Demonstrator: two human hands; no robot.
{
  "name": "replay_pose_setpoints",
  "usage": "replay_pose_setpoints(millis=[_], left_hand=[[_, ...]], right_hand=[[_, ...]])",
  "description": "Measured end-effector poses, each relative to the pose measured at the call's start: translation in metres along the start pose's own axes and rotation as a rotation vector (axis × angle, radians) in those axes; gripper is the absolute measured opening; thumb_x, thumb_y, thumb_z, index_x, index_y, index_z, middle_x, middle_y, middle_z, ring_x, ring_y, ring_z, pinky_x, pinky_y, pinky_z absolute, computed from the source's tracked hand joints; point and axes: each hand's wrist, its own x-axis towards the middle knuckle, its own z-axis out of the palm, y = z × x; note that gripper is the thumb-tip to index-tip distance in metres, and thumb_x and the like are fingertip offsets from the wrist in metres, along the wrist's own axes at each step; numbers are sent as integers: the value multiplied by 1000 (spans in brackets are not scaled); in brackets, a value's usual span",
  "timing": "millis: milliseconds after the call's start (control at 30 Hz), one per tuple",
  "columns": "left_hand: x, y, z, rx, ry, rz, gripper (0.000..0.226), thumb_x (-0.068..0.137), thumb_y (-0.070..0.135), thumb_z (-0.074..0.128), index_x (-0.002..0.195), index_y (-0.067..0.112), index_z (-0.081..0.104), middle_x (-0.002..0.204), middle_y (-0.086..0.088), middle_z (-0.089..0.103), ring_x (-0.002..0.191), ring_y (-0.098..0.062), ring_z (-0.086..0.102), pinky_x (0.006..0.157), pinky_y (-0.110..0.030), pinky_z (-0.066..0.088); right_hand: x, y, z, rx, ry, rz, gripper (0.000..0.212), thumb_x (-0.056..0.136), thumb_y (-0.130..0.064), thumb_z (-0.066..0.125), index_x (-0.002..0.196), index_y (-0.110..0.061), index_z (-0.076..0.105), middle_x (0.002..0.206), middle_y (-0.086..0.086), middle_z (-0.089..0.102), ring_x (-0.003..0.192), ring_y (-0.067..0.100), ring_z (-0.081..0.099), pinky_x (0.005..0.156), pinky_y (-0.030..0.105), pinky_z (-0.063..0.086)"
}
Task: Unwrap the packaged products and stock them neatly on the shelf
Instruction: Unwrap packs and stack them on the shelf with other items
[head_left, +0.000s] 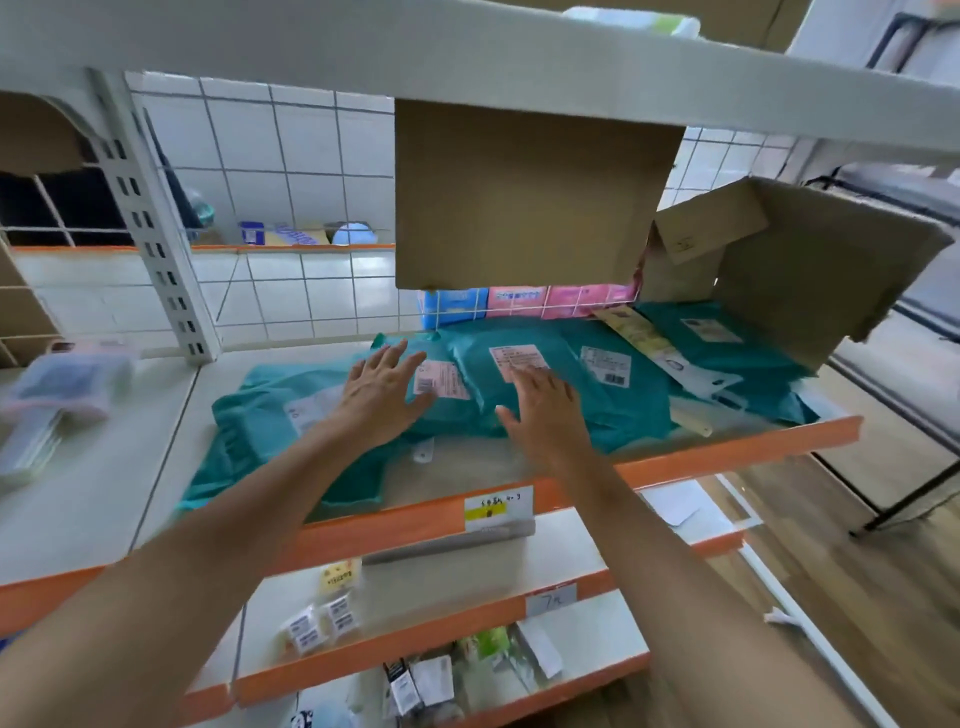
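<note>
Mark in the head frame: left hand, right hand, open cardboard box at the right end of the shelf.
left hand (379, 395): head view, back of the hand.
right hand (543, 410): head view, back of the hand.
open cardboard box (810, 270): head view, inside wall.

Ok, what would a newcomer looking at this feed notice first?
A pile of teal mailer bags with shipping labels covers the orange-edged shelf. The left hand and the right hand are spread open over its middle. A brown cardboard flap hangs down below the upper shelf, behind them.
</note>
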Motion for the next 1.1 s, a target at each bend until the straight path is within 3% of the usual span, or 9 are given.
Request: replay_pose_setpoints(millis=[233,500,700,833,967,1100], left_hand=[[52,35,2,3,4,88,62,94,44,44,147,22,21,157,-2,10,144,-22,9,115,-38,8],[90,75,15,24,22,148,62,94,43,45,147,19,22,155,-4,18,141,-24,17,114,-38,11],[125,123,42,-7,49,73,61,93,41,47,146,19,27,153,-4,22,140,-23,21,113,-37,14],[148,180,64,-1,54,54,61,93,43,45,146,20,25,153,-5,23,140,-26,20,114,-41,14],[164,224,87,-57,50,-94,68,93,52,39,146,16,19,150,-7,29,138,-26,26,114,-44,18],[171,251,101,-50,-42,-256,77,93,59,28,148,8,10,155,-11,19,141,-28,20,114,-46,17]], right_hand=[[29,41,-13,-20,42,66,53,96,-36,45,142,-17,28,143,7,36,134,26,31,114,42,18],[54,89,-21,-26,68,63,57,97,-36,43,146,-15,22,151,9,29,139,26,25,113,42,19],[78,156,-34,9,76,23,58,94,-32,47,146,-20,24,150,7,30,136,29,29,109,45,25],[87,222,-45,-32,166,0,52,91,-29,51,139,-15,37,138,9,44,125,29,42,103,42,30],[94,282,-55,-86,52,51,55,96,-33,44,144,-13,28,143,12,37,131,31,34,107,43,27],[103,322,-51,-101,19,113,53,96,-37,42,141,-12,31,142,13,38,130,33,36,104,43,32]])
